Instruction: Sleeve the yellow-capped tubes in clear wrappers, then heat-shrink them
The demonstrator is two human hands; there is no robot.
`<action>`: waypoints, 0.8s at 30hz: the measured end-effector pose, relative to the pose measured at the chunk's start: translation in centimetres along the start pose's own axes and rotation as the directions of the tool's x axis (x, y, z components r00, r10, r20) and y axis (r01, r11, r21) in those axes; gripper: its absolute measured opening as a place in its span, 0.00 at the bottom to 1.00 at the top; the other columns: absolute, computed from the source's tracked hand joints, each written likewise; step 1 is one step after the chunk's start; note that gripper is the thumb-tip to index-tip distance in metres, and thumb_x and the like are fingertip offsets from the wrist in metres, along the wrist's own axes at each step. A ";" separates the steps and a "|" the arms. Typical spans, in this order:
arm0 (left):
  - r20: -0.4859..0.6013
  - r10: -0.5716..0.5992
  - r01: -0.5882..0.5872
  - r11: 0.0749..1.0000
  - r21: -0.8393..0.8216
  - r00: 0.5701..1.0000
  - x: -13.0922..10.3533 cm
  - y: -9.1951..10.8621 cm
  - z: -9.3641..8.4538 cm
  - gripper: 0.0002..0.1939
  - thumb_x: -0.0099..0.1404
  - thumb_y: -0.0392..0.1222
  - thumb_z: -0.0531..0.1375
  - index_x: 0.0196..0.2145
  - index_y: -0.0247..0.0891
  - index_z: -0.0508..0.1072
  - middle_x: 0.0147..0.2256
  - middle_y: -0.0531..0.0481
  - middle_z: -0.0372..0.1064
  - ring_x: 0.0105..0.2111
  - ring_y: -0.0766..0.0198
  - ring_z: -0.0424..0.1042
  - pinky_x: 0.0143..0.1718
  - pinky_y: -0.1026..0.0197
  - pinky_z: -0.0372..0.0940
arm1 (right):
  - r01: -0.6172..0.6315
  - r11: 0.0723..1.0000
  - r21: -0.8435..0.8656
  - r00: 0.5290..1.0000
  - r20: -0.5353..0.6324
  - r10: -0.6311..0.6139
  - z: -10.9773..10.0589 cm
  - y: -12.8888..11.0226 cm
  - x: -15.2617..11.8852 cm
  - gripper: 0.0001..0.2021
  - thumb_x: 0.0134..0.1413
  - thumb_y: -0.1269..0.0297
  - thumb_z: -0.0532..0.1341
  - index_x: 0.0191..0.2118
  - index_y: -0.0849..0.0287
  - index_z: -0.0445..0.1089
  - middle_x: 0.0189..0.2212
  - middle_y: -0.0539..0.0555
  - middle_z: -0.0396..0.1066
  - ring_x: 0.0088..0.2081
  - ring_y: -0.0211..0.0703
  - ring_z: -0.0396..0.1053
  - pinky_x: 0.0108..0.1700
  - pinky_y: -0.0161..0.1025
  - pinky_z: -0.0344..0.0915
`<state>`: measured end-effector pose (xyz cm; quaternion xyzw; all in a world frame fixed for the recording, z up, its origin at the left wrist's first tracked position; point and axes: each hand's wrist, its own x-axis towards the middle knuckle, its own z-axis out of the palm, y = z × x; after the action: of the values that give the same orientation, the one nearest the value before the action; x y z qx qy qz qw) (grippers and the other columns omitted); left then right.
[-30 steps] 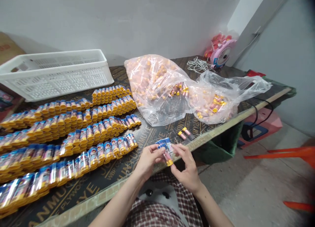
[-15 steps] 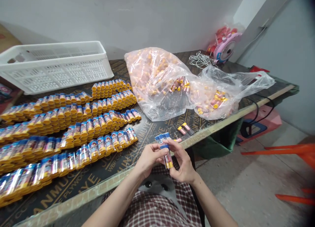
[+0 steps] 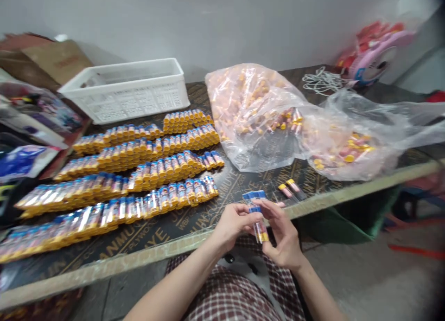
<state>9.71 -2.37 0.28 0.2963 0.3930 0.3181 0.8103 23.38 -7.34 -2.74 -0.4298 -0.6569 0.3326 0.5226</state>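
rows of tubes [image 3: 170,198] lay left on the table [image 3: 198,221], a basket [image 3: 139,98] stood behind them, two bags [image 3: 250,103] sat to their right, a further tube [image 3: 261,233] was between left hand [image 3: 236,224] and right hand [image 3: 283,237]

The left hand [image 3: 234,226] pinches a blue-topped pack [image 3: 259,228]; the right hand [image 3: 283,235] curls beside it. From them, loose tubes [image 3: 296,187] lie at two o'clock; stacked packs [image 3: 156,170] at ten; a white basket [image 3: 139,100] at eleven; a bulging bag [image 3: 248,103] at twelve.

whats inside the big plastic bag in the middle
Through the plastic bag, many small yellow-ended pink pieces show; whatever lies deeper in the pile is covered and can't be seen.
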 end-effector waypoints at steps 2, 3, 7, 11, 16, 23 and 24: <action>-0.010 0.019 -0.019 1.000 0.000 1.000 0.0 0.1 -0.1 0.21 0.38 0.49 0.71 0.24 0.31 0.71 0.21 0.50 0.68 0.20 0.67 0.68 0.24 0.65 0.61 | -0.005 1.000 -0.015 0.999 0.036 0.006 0.2 -0.1 0.3 0.37 0.43 0.76 0.54 0.63 0.56 0.47 0.58 0.61 0.57 0.58 0.53 0.59 0.57 0.53 0.60; -0.028 0.043 -0.042 0.999 0.011 0.999 0.0 0.4 -0.4 0.21 0.38 0.49 0.71 0.24 0.31 0.70 0.21 0.50 0.68 0.20 0.67 0.67 0.24 0.65 0.60 | -0.003 0.999 -0.053 0.998 0.068 0.006 0.1 0.0 0.6 0.38 0.45 0.74 0.56 0.64 0.55 0.44 0.59 0.61 0.55 0.59 0.53 0.58 0.57 0.54 0.59; -0.238 0.256 -0.199 0.950 0.241 0.937 -1.1 3.5 -3.7 0.22 0.38 0.49 0.70 0.27 0.34 0.69 0.19 0.51 0.68 0.18 0.65 0.67 0.21 0.64 0.59 | 0.004 0.875 -0.484 0.996 0.077 0.038 -2.8 2.2 2.7 0.46 0.45 0.55 0.64 0.66 0.53 0.37 0.65 0.61 0.40 0.64 0.60 0.44 0.59 0.60 0.51; -0.415 0.622 -0.170 0.666 0.726 0.664 -3.3 8.1 -9.9 0.23 0.45 0.52 0.67 0.34 0.37 0.68 0.18 0.54 0.67 0.20 0.64 0.67 0.24 0.64 0.58 | -0.325 0.479 -0.815 0.944 -0.313 0.108 -8.9 7.6 4.3 0.34 0.54 0.44 0.52 0.62 0.57 0.53 0.62 0.72 0.47 0.61 0.69 0.48 0.52 0.63 0.53; -0.408 0.680 0.225 0.345 0.911 0.609 -3.8 10.5 -15.2 0.22 0.49 0.59 0.63 0.32 0.38 0.69 0.20 0.52 0.68 0.25 0.60 0.69 0.29 0.64 0.57 | -0.340 0.332 -0.880 0.938 -0.290 0.191 -11.9 12.0 3.8 0.33 0.54 0.39 0.46 0.49 0.60 0.70 0.38 0.69 0.69 0.41 0.63 0.67 0.40 0.54 0.61; -0.418 0.660 0.489 0.087 0.868 0.624 -4.4 11.9 -15.0 0.26 0.54 0.63 0.57 0.38 0.38 0.72 0.24 0.46 0.71 0.30 0.55 0.70 0.28 0.63 0.54 | -0.286 0.342 -0.895 0.958 -0.257 0.127 -8.8 10.8 3.8 0.29 0.54 0.42 0.47 0.48 0.60 0.70 0.33 0.61 0.68 0.37 0.55 0.64 0.38 0.48 0.62; -0.404 0.693 0.491 0.082 0.867 0.597 -4.6 12.0 -14.3 0.25 0.55 0.63 0.57 0.38 0.38 0.72 0.23 0.47 0.70 0.29 0.56 0.69 0.28 0.63 0.54 | -0.297 0.343 -0.891 0.954 -0.268 0.132 -8.6 10.4 3.9 0.28 0.55 0.44 0.48 0.48 0.60 0.70 0.33 0.60 0.68 0.37 0.55 0.64 0.39 0.47 0.62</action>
<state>-7.75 5.00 3.73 0.6125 0.7769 0.1232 0.0778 33.71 0.39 -8.39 -0.7533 -0.6265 -0.0582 0.1914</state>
